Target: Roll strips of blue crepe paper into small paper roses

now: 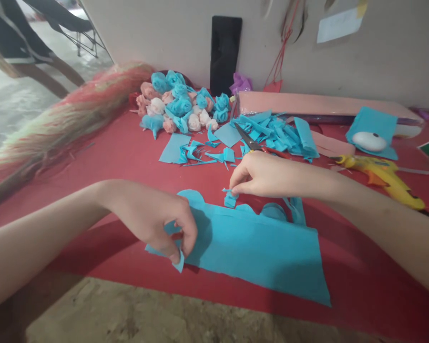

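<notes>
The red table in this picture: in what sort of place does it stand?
It looks like a craft workspace: on the table are a heap of blue, pink and white handmade-looking flowers, scissors and a yellow glue gun.

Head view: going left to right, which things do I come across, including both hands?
Black folding chair, left hand pinching a bit of blue paper, right hand with a small blue scrap in its grip, yellow glue gun.
</notes>
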Motion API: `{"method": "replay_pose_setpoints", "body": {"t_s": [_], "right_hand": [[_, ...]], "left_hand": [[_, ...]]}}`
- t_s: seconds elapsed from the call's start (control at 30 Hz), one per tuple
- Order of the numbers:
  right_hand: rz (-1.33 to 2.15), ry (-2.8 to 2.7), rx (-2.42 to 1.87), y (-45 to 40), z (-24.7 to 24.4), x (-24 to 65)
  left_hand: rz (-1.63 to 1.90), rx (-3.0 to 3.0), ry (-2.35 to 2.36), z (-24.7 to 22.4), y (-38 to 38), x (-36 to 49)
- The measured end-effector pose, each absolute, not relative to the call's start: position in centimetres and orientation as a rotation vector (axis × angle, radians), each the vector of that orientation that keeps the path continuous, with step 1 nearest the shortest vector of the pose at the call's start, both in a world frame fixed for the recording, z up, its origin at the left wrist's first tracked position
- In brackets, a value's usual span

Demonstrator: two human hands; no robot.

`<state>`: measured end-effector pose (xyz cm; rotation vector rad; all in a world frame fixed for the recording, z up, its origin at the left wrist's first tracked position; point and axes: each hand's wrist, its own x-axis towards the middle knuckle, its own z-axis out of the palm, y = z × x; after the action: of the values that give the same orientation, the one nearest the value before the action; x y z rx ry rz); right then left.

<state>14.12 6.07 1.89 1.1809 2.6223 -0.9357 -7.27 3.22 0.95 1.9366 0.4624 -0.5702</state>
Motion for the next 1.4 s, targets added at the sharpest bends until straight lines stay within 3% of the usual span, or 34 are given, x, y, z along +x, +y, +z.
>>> {"method": "replay_pose_setpoints", "body": {"t_s": [0.87, 1.17, 1.4], "right_hand": [[-1.011, 2.613, 1.240, 5.93, 1.95, 14.90], [-1.170, 2.591, 1.031, 5.41, 2.12, 14.42], [-0.978, 2.592, 1.288, 5.83, 2.26, 14.97]], "left_hand": [[-0.567, 1.926, 0.449, 1.02, 3.12, -7.18], [-0.545, 1.936, 0.448, 0.91, 3.16, -7.31], [-0.564, 1.927, 0.436, 0.97, 3.10, -7.22]]}}
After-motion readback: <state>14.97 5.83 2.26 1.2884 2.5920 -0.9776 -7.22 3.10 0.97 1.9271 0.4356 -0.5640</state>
